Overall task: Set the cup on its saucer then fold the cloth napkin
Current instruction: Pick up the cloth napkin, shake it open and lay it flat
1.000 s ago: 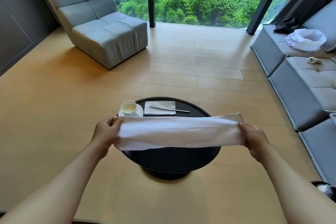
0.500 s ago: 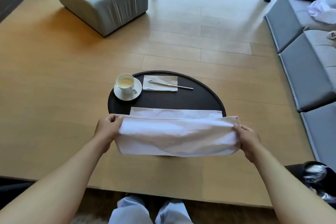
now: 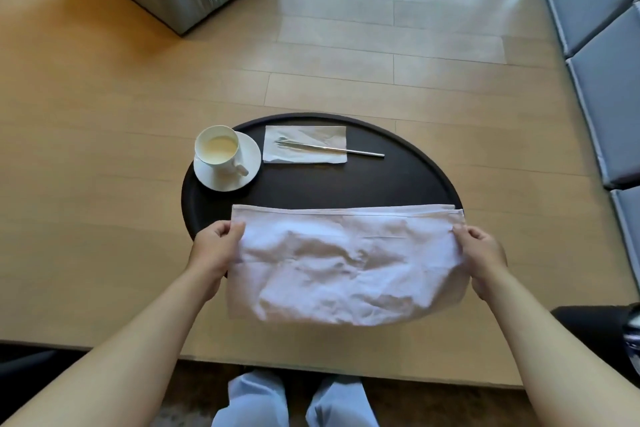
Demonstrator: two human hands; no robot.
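Cloth napkin (image 3: 346, 263) held doubled over near edge of round black surface (image 3: 346, 184).
Left hand (image 3: 214, 253) and right hand (image 3: 483, 253) each grip one end, fingers pinching the fabric. Cup (image 3: 218, 149) stands on its saucer (image 3: 247, 163), far left; paper napkin (image 3: 304, 137) carries a metal utensil (image 3: 332, 148).

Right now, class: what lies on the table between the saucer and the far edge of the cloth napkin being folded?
Nothing: the head view shows only bare dark table between the saucer and the cloth napkin.
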